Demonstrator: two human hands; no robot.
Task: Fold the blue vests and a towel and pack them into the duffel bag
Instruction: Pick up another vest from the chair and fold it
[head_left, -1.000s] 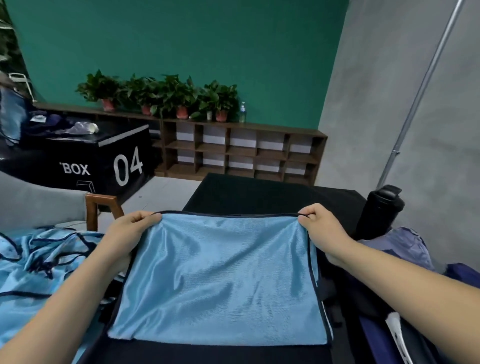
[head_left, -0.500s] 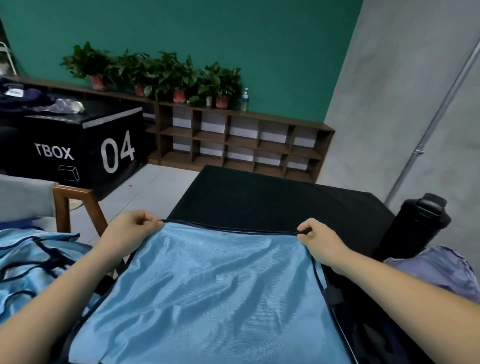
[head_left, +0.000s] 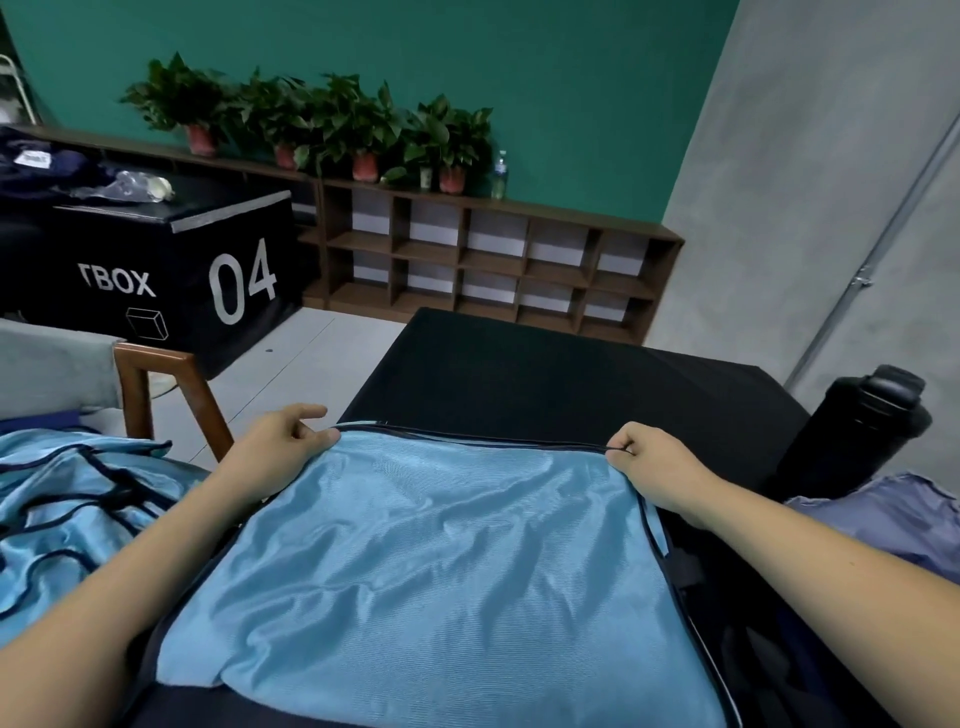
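Observation:
A light blue vest (head_left: 431, 561) with dark trim lies spread flat on the black table (head_left: 545, 374) in front of me. My left hand (head_left: 280, 449) pinches its far left corner, index finger lifted loose. My right hand (head_left: 652, 462) pinches the dark trim at the far right corner. More blue vests (head_left: 67, 514) lie in a crumpled heap at the left. A lavender cloth (head_left: 893, 514) shows at the right edge. Dark fabric, possibly the duffel bag (head_left: 769, 649), sits at the lower right.
A black bottle (head_left: 857, 431) stands on the table at the right. A wooden chair with a grey cushion (head_left: 156, 389) is at the left. Beyond are a black box marked 04 (head_left: 156, 270), a low wooden shelf (head_left: 493, 260) with potted plants, and a grey wall.
The vest's far edge has been drawn toward me and now sits flatter on the table. My view has dropped closer. Both hands keep their corners; my left index finger has lifted.

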